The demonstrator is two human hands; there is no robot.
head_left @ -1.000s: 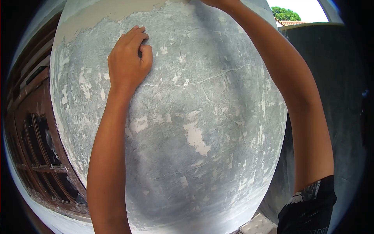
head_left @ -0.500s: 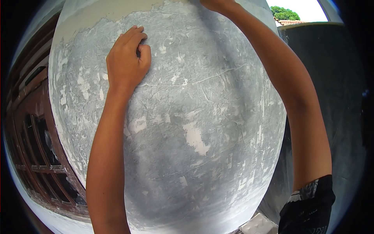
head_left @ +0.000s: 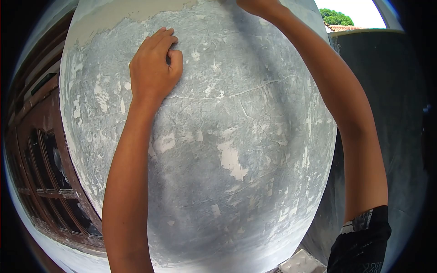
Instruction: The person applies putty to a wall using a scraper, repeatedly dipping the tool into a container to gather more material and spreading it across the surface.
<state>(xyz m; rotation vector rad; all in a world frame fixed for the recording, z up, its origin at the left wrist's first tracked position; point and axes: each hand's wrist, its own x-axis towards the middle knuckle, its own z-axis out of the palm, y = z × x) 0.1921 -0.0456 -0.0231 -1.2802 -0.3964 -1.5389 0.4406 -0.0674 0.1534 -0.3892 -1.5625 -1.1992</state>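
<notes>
My left hand (head_left: 157, 66) rests against the grey wall (head_left: 205, 182), with its fingers loosely bent and its thumb set apart. Nothing shows in it. At the top edge of the view is my right hand (head_left: 259, 6), raised high. The frame cuts off its fingers, so whatever it may hold is hidden. The wall surface is rough, with pale patches and a thin crack-like ridge running across it. Above my left hand, a smoother beige coat (head_left: 109, 22) ends in a ragged lower edge.
A brown wooden window frame (head_left: 68, 195) with dark panes stands at the left. To the right is a dark wall (head_left: 382, 91), with a tree (head_left: 336, 17) and roof tiles beyond it. A pale block-like object (head_left: 302, 264) lies low at the bottom right.
The whole view has shifted slightly, so the wall and both arms appear a little further right. My left hand stays at the wall, and my right hand remains at the top edge.
</notes>
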